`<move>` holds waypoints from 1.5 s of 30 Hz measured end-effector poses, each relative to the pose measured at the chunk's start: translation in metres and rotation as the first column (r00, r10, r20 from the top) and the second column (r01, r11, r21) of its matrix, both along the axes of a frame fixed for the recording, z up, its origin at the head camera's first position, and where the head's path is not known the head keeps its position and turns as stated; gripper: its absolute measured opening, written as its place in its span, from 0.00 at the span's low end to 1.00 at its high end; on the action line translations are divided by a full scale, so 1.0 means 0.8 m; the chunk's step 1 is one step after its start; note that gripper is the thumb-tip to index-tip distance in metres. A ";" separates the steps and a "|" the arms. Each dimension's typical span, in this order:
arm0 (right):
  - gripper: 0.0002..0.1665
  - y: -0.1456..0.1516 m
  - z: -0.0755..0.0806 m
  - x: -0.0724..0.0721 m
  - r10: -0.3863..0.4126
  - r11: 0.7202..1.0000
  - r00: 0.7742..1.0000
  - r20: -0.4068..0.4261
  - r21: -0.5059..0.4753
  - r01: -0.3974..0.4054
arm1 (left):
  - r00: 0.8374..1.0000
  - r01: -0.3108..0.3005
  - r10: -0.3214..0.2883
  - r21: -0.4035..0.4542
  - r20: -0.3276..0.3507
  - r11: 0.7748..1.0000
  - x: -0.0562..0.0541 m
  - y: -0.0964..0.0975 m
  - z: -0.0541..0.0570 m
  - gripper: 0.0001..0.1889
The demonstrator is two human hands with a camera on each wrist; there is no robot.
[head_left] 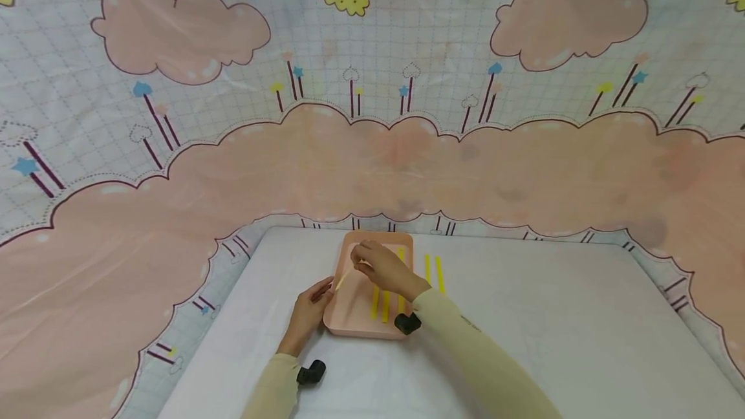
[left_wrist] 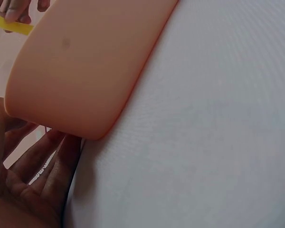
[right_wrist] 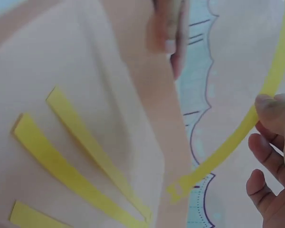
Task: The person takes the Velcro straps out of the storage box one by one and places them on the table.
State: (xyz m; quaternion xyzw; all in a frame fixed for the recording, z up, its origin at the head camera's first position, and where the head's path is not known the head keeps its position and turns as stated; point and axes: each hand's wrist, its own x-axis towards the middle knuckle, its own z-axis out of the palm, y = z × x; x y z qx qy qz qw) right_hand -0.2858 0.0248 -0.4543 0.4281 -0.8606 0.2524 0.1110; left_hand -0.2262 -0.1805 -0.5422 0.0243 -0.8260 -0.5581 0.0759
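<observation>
Over the pink tray (head_left: 355,327), my right hand (head_left: 384,267) pinches a thin yellow strip (right_wrist: 228,147) between thumb and fingertip. The strip bends in a curve, and its lower end overlaps the tray's left rim in the head view. At that same side, my left hand (head_left: 310,313) holds the tray's edge, thumb at the rim and fingers along the outer wall, which the left wrist view shows close up. Inside the tray lie several yellow strips (right_wrist: 66,166), side by side and lengthwise, partly hidden by my right forearm in the head view.
Two more yellow strips (head_left: 439,275) lie on the white table (head_left: 553,315), just right of the tray. A patterned cloth (head_left: 436,167) with clouds and stars hangs behind and around the table. Each wrist bears a small black camera (head_left: 311,372).
</observation>
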 end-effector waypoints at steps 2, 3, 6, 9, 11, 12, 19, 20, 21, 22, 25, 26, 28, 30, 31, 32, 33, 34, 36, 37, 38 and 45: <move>0.05 0.000 0.001 0.002 -0.004 0.999 0.999 0.042 -0.050 0.006 | 1.000 0.006 -0.006 -0.002 0.001 1.000 0.002 0.000 0.000 0.19; 0.05 0.001 0.001 0.002 -0.009 0.997 0.998 0.065 -0.073 0.014 | 1.000 0.003 -0.003 0.004 0.009 1.000 0.003 0.000 0.000 0.19; 0.05 0.000 0.002 0.005 -0.017 0.988 0.990 0.138 -0.151 0.038 | 1.000 -0.002 0.002 0.008 0.021 1.000 0.003 0.000 -0.001 0.20; 0.04 -0.001 0.003 0.006 -0.022 0.975 0.977 0.212 -0.214 0.068 | 0.999 -0.016 0.016 0.018 0.033 1.000 0.002 -0.001 -0.003 0.20; 0.03 -0.001 0.002 0.007 -0.008 0.965 0.966 0.257 -0.253 0.075 | 0.999 -0.023 0.022 0.023 0.036 0.999 0.001 -0.002 -0.005 0.20; 0.03 -0.001 0.002 0.007 0.001 0.960 0.961 0.276 -0.270 0.076 | 0.999 -0.026 0.025 0.021 0.039 0.999 0.001 -0.002 -0.006 0.20; 0.03 0.001 0.001 0.009 0.021 0.929 0.939 0.343 -0.353 0.108 | 0.999 -0.033 0.033 0.018 0.039 0.999 0.000 -0.003 -0.005 0.19; 0.03 0.001 0.000 0.009 0.021 0.926 0.938 0.346 -0.360 0.112 | 0.999 -0.035 0.035 0.019 0.037 0.999 0.000 -0.002 -0.004 0.19; 0.03 0.002 -0.001 0.009 0.017 0.922 0.935 0.356 -0.366 0.123 | 0.999 -0.036 0.036 0.020 0.036 0.999 0.000 -0.002 -0.004 0.19; 0.04 0.002 -0.001 0.010 0.009 0.919 0.929 0.370 -0.369 0.138 | 0.998 -0.039 0.038 0.028 0.041 0.999 0.000 -0.001 -0.004 0.20; 0.05 0.004 -0.004 0.012 -0.004 0.903 0.910 0.414 -0.390 0.182 | 0.999 -0.035 0.034 0.024 0.037 0.999 0.001 0.000 -0.004 0.19; 0.06 0.005 -0.005 0.012 -0.007 0.896 0.906 0.424 -0.399 0.193 | 0.999 -0.033 0.032 0.021 0.036 0.999 0.001 0.001 -0.005 0.19; 0.08 0.005 -0.006 0.013 -0.007 0.879 0.896 0.443 -0.425 0.217 | 0.999 -0.027 0.026 0.017 0.033 1.000 0.000 0.001 -0.006 0.19; 0.10 0.006 -0.006 0.013 0.003 0.863 0.891 0.454 -0.452 0.227 | 0.999 -0.025 0.024 0.018 0.034 1.000 -0.001 0.001 -0.006 0.20; 0.10 0.006 -0.006 0.013 0.009 0.855 0.888 0.460 -0.463 0.232 | 0.999 -0.024 0.024 0.015 0.031 1.000 -0.002 0.000 -0.006 0.20; 0.11 0.006 -0.006 0.012 0.014 0.848 0.884 0.468 -0.474 0.238 | 0.999 -0.023 0.023 0.010 0.027 1.000 -0.002 0.000 -0.006 0.19; 0.12 0.006 -0.005 0.012 0.019 0.840 0.878 0.478 -0.484 0.246 | 0.999 -0.023 0.023 0.014 0.027 1.000 -0.003 0.000 -0.006 0.19; 0.12 0.006 -0.005 0.012 0.025 0.833 0.873 0.487 -0.493 0.251 | 0.999 -0.022 0.022 0.012 0.026 1.000 -0.003 0.000 -0.005 0.19; 0.13 0.007 -0.003 0.012 0.035 0.819 0.861 0.508 -0.509 0.266 | 1.000 -0.020 0.019 0.010 0.024 1.000 -0.003 0.000 -0.003 0.20; 0.14 0.007 -0.001 0.012 0.041 0.812 0.853 0.520 -0.515 0.274 | 0.999 -0.020 0.019 0.015 0.028 1.000 -0.003 0.000 -0.003 0.20; 0.14 0.008 -0.001 0.013 0.049 0.805 0.847 0.529 -0.523 0.280 | 0.999 -0.019 0.018 0.014 0.030 1.000 -0.003 0.000 -0.002 0.20; 0.17 0.012 0.007 0.018 0.112 0.775 0.791 0.602 -0.550 0.310 | 0.999 -0.020 0.019 0.014 0.039 1.000 -0.001 0.001 0.002 0.20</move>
